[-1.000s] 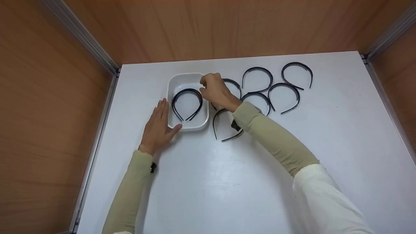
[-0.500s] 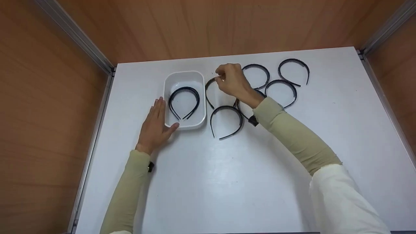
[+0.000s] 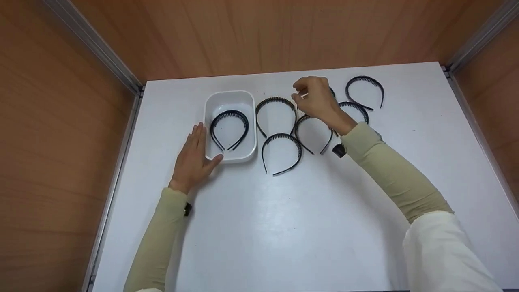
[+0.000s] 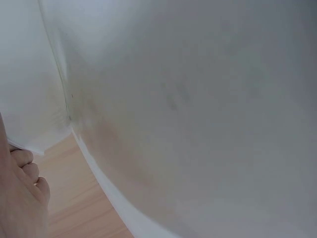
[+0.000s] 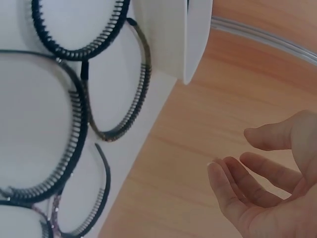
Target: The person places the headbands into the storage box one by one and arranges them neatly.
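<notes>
Against the left side of a white plastic tray (image 3: 231, 99) rests my left hand (image 3: 189, 159), fingers straight and thumb touching the near corner. Black toothed headbands (image 3: 229, 113) lie overlapped inside the tray. My right hand (image 3: 318, 99) hovers over the headbands on the table, partly covering one at the back. In the right wrist view, the right hand (image 5: 267, 188) has loosely bent fingers, thumb apart and nothing between them. Closest to the tray lies one headband (image 3: 276, 99), with another headband (image 3: 282, 136) in front of it. A pale surface fills most of the left wrist view.
More headbands lie to the right, some touching: one headband (image 3: 314, 117) under the right forearm's side, another headband (image 3: 365, 78) at the far right. The white table (image 3: 251, 227) is bounded by a wooden back panel (image 3: 259, 36) and side panels.
My right hand has moved rightward from beside the tray to above the back headbands, uncovering the headbands nearest the tray. My left hand has stayed against the tray.
</notes>
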`<state>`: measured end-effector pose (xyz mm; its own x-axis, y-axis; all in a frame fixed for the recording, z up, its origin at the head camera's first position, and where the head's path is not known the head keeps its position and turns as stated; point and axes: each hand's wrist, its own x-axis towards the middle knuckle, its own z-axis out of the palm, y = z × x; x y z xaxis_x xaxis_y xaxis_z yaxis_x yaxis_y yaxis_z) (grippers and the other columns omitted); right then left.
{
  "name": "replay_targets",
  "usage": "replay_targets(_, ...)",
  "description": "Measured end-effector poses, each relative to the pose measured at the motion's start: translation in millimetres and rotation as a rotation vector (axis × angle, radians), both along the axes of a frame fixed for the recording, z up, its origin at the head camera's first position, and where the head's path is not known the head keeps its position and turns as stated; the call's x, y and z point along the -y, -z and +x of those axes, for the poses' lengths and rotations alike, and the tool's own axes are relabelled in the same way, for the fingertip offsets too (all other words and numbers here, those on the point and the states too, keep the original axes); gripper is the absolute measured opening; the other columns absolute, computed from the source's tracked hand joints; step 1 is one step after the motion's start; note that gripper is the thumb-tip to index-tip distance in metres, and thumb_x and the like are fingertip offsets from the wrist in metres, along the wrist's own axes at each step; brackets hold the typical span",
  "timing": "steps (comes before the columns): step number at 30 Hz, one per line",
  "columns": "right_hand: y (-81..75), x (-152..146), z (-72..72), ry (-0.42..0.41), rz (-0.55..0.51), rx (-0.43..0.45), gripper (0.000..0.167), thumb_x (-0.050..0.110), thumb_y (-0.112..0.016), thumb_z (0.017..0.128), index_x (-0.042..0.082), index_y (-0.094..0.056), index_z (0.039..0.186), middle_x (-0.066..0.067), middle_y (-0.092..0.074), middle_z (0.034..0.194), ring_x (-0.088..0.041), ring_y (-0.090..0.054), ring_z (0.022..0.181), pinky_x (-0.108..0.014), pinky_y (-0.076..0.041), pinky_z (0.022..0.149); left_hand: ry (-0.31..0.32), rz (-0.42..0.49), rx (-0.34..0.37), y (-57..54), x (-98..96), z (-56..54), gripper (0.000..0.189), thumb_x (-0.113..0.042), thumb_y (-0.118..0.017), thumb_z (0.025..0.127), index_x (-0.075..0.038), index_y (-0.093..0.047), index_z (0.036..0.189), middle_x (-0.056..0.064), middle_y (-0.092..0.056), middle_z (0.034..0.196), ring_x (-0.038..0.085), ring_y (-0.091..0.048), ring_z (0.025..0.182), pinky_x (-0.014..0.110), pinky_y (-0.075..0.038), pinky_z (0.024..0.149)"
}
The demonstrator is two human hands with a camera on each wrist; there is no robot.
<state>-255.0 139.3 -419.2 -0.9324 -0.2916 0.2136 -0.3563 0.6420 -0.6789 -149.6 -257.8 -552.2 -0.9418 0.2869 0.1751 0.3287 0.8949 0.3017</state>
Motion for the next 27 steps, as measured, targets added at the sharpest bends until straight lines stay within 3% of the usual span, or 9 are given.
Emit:
replay_targets(9,-1.9,-35,1.2,0.065,-0.004,0.029,0.027,0.009,-0.07,0.1,-0.005,-0.076,0.122,-0.023,-0.076,0.121,-0.034,-0.075,0.108,-0.05,-0.064,0.093,0.005,0.005,0.003,1.8,1.2,0.4,0.102,-0.061,-0.057,0.104,0.0,-0.01,0.17,0.017,-0.01,0.18,0.029,-0.007,0.168,0.042,-0.01,0.138)
replay_targets(21,-6.3,-68,1.4,0.154,-0.04,0.025,0.028,0.012,-0.071,0.099,-0.002,-0.077,0.123,-0.02,-0.077,0.118,-0.034,-0.076,0.107,-0.041,-0.063,0.088,0.002,0.001,0.005,2.3,2.1,-0.3,0.102,-0.063,-0.057,0.104,0.001,-0.011,0.17,0.017,-0.011,0.18,0.03,-0.008,0.168,0.043,-0.011,0.138)
replay_targets(27,-9.0,-81,2.3,0.198,-0.026,0.031,0.029,0.014,-0.072,0.099,0.0,-0.077,0.123,-0.02,-0.076,0.12,-0.033,-0.075,0.107,-0.025,-0.056,0.079,-0.006,0.005,0.005,2.6,2.6,0.5,0.103,-0.064,-0.056,0.103,0.001,-0.012,0.17,0.018,-0.012,0.179,0.03,-0.009,0.168,0.043,-0.011,0.138)
